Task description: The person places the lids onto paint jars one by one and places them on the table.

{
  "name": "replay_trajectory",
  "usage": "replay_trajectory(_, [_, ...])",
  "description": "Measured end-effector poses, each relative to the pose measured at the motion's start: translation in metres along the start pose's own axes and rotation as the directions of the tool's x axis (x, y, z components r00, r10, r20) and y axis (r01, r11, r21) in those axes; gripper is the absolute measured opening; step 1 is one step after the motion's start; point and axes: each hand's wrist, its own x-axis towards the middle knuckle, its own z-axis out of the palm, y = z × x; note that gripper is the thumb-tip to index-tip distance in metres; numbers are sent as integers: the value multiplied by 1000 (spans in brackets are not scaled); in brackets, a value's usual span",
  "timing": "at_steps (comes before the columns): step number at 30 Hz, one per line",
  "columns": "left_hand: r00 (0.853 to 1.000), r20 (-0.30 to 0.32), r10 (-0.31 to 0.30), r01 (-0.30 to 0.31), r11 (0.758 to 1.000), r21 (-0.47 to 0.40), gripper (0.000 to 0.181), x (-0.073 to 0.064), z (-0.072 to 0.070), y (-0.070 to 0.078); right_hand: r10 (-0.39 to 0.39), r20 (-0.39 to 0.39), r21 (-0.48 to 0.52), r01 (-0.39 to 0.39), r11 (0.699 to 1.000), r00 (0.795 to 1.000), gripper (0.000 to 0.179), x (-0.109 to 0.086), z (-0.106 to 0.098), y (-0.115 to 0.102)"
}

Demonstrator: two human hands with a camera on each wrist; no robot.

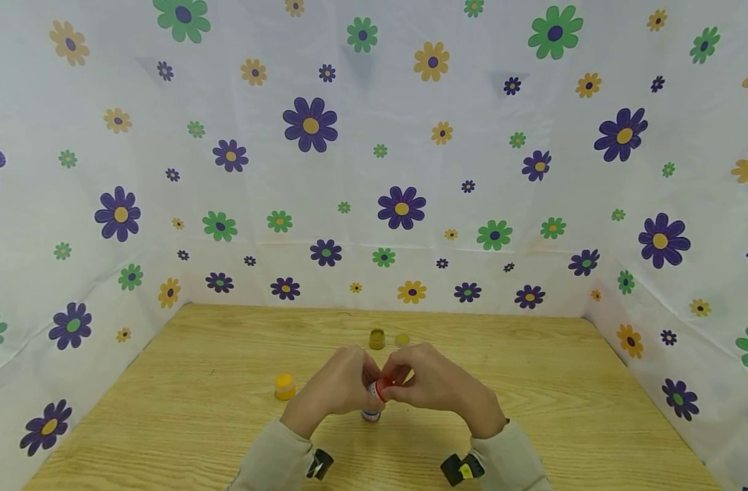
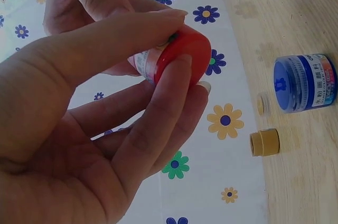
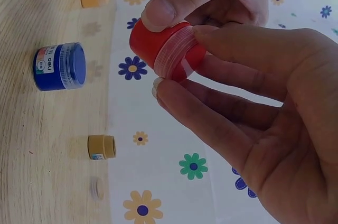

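Both hands hold a small red paint jar (image 3: 150, 42) with a clear ribbed lid (image 3: 174, 52), tilted over the table. My left hand (image 1: 347, 382) grips the red body with its thumb and fingers. At the lid end, my right hand (image 1: 431, 382) pinches the ribbed rim between thumb and fingertips. A printed label (image 2: 143, 65) shows partly between the fingers in the left wrist view. Just below the hands stands a blue paint jar (image 3: 59, 66) with its lid on, partly hidden by them in the head view.
Beyond the hands an ochre jar (image 1: 377, 339) stands without its lid, and a small round lid (image 1: 402, 339) lies to its right. A yellow-orange jar (image 1: 284, 387) is left of the left hand. Flower-printed cloth (image 1: 361, 170) walls in the wooden table (image 1: 226, 341).
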Motion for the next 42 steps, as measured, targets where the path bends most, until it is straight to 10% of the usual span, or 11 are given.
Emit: replay_trajectory(42, [1000, 12, 27, -27, 999, 24, 15, -2, -1, 2, -63, 8, 84, 62, 995, 998, 16, -1, 1, 3])
